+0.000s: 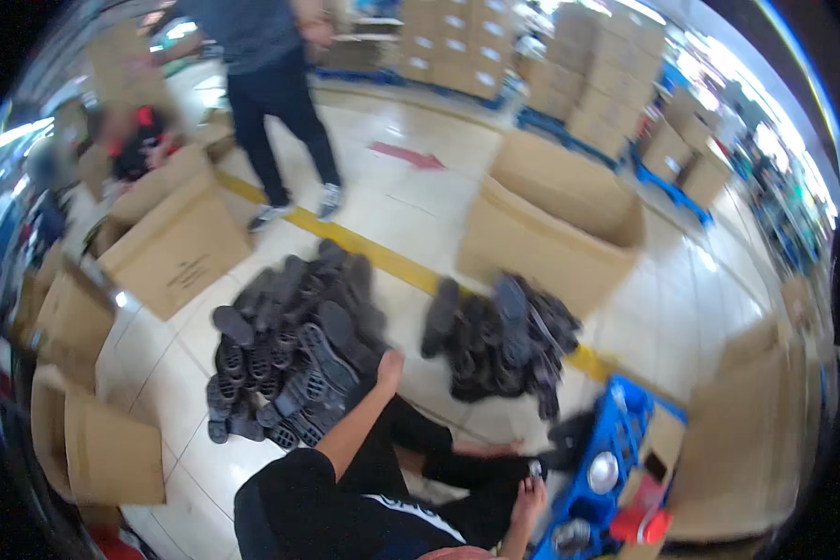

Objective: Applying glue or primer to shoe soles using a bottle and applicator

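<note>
A large heap of black shoes [294, 350], some with openwork sides and others sole up, lies on the tiled floor ahead of me. My left hand [390, 370] is at the heap's right edge, its fingers closed against a dark shoe [366, 357]; blur hides exactly how it grips. Close to my lap at the lower right, my right hand [530, 501] pinches a small dark object with a shiny top [536, 469], whose kind I cannot make out. A smaller heap of black shoes [504, 341] lies farther right.
Right of me stands a blue plastic crate [616, 411] with round shiny items and a red object [639, 525]. Open cardboard boxes [551, 219] stand around the heaps. Beyond the yellow floor line [383, 252] a person [271, 103] stands; stacked cartons [453, 42] rest on blue pallets.
</note>
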{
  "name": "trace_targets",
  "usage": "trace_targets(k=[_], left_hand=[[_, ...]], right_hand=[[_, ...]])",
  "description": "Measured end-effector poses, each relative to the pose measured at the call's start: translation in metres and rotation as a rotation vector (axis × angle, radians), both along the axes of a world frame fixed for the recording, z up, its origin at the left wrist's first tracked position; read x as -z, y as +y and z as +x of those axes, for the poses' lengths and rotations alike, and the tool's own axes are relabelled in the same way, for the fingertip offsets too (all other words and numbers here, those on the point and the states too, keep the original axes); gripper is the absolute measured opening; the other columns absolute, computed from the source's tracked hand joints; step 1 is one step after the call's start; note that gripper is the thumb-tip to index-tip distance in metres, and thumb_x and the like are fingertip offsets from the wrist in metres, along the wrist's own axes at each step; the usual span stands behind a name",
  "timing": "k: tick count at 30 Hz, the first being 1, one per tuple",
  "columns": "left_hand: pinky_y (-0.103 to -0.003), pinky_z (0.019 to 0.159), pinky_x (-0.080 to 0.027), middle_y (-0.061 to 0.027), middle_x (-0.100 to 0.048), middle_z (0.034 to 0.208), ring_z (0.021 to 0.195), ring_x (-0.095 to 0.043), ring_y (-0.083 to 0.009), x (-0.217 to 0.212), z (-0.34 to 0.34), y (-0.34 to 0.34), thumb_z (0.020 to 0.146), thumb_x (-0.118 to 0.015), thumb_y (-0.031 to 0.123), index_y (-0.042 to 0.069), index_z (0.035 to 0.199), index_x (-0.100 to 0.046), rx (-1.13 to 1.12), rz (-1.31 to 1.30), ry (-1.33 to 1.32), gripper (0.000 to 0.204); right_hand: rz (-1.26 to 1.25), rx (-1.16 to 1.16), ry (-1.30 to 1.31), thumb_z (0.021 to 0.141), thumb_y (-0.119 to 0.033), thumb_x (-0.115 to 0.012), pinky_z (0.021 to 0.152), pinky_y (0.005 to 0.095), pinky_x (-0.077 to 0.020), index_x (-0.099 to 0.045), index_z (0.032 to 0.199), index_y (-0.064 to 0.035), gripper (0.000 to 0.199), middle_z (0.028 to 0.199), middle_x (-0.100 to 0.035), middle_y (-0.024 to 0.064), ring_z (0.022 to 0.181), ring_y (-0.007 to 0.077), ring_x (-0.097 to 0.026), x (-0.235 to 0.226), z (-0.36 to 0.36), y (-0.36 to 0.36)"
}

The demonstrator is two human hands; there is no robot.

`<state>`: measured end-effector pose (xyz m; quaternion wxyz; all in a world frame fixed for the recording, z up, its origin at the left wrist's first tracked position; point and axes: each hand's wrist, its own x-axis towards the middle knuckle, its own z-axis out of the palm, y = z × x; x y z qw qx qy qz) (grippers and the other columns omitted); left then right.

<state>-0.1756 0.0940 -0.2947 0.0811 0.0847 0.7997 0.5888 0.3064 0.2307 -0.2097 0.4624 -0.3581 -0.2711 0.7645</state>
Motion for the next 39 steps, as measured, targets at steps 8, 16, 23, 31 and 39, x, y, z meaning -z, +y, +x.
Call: trace_targets(k=[8,16,23,31,39], left_hand=[[-0.062,0.106,-0.024,-0.0235,-0.032,0.145,0.135,-0.026,-0.0476,-0.081,-0.003,-0.258,0.071,-0.072,0.034,0.012,0.140,-0.040,-0.580,-0.987,0.144,0.080],[-0.054,0.094,-0.041,-0.0210,-0.061,0.114,0.104,-0.057,-0.0438,0.116,0.083,-0.372,0.078,-0.067,0.048,0.006,0.124,-0.055,-0.477,-0.620,-0.637,0.064],[-0.049,0.092,-0.045,-0.0176,-0.055,0.121,0.106,-0.055,-0.0383,0.158,0.105,-0.220,0.078,-0.068,0.043,0.008,0.136,-0.040,-1.345,-0.853,-0.756,0.074],[-0.055,0.084,-0.049,-0.0104,-0.058,0.115,0.100,-0.060,-0.0345,0.079,-0.070,-0.194,0.079,-0.073,0.033,0.015,0.117,-0.057,-0.369,0.893,-1.159,0.045],[-0.048,0.082,-0.053,-0.0105,-0.055,0.128,0.112,-0.059,-0.0344,0.088,-0.039,-0.134,0.078,-0.079,0.032,0.031,0.148,-0.022,-1.038,0.673,-1.013,0.090]], right_hand=[[-0.073,-0.059,-0.059,0.097,-0.013,-0.055,0.082,0.0377,-0.0525,-0.061,0.112,-0.0008,0.020,0.099,-0.064,0.0098,0.088,0.0209,-0.061,0.045,0.047,0.014],[-0.112,0.009,-0.269,0.097,-0.009,-0.054,0.079,0.0356,-0.0570,-0.062,0.106,0.0004,0.015,0.096,-0.065,0.0114,0.085,0.0196,-0.063,0.040,0.035,0.032],[-0.204,-0.204,0.180,0.100,-0.009,-0.046,0.081,0.0349,-0.0578,-0.058,0.114,0.0063,0.024,0.103,-0.063,0.0158,0.090,0.0256,-0.061,0.120,0.067,0.058],[-0.127,0.008,-0.234,0.100,-0.010,-0.047,0.085,0.0374,-0.0567,-0.057,0.117,0.0061,0.026,0.108,-0.062,0.0170,0.097,0.0273,-0.061,0.030,0.032,0.024],[0.852,-0.218,-0.145,0.094,-0.006,-0.058,0.079,0.0372,-0.0577,-0.058,0.107,0.0005,0.014,0.103,-0.063,0.0117,0.090,0.0236,-0.063,0.081,0.049,0.083]])
